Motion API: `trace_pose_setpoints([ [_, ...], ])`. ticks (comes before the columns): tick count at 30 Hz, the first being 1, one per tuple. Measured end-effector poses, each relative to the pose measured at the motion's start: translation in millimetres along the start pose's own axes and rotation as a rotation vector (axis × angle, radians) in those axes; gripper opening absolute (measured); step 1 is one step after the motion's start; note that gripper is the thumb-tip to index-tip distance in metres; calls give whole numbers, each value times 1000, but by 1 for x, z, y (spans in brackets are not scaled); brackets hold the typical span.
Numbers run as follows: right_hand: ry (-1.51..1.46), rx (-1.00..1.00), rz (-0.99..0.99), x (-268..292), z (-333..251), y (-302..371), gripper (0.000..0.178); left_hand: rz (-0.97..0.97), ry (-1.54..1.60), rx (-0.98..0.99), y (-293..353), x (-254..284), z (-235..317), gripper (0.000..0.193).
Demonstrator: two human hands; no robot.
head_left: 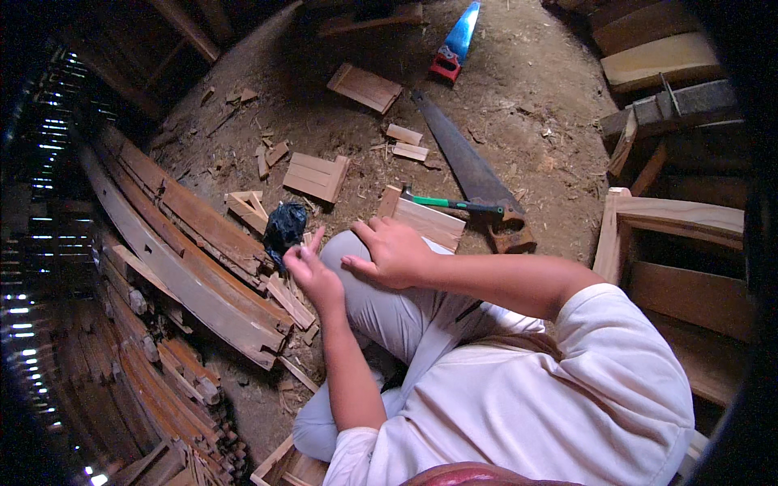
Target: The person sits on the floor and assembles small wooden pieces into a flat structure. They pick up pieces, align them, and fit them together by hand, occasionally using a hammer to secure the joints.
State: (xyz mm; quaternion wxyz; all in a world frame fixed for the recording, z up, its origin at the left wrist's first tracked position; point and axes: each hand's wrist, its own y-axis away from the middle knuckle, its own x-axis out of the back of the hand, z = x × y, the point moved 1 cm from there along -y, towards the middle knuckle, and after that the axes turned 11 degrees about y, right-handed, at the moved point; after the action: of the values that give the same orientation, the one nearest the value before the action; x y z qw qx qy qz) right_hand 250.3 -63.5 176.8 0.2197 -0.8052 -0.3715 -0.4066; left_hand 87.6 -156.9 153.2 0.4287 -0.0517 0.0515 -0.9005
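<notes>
My right hand (395, 253) lies on my raised knee, palm down with its fingers apart, and holds nothing I can see. Beside that knee my left hand (314, 275) is lifted with its fingers spread, close to a crumpled black plastic bag (284, 230). Nothing shows clearly in its fingers. Just past my right hand is a small wooden panel (433, 222), and a hammer with a green and black handle (454, 204) lies across its far edge. A large handsaw (468, 154) rests on the dirt, its worn wooden grip close to the hammer's handle end.
Farther off lie a blue-bladed handsaw with a red handle (446, 65), two joined wooden panels (318, 176) (365, 87) and small offcuts (411, 151). Long timber beams (194, 279) stretch along my left. A wooden frame (679, 217) and stacked boards (660, 61) stand to the right.
</notes>
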Motion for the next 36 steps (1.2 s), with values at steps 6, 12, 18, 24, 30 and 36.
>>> trace_pose_setpoints([
  [6, -14, -5, 33, -4, 2, -1, 68, 100, -284, 317, 32, 64, -31, 19],
  [12, -38, 2, 35, -2, -3, -2, 67, 173, -83, 278, 77, 137, -88, 22],
  [18, -23, -9, 12, 0, 1, 0, 67, 311, 389, 709, 108, 153, -100, 49],
  [24, 9, -20, 15, -1, -4, 0, 67, 292, 285, 563, 118, 192, -159, 41],
  [30, -12, -19, -12, 3, -10, 5, 70, 247, 199, 523, 109, 197, -145, 10],
  [36, 36, -31, -24, 11, -20, 12, 71, 392, -174, 278, 106, 202, -153, 21],
])
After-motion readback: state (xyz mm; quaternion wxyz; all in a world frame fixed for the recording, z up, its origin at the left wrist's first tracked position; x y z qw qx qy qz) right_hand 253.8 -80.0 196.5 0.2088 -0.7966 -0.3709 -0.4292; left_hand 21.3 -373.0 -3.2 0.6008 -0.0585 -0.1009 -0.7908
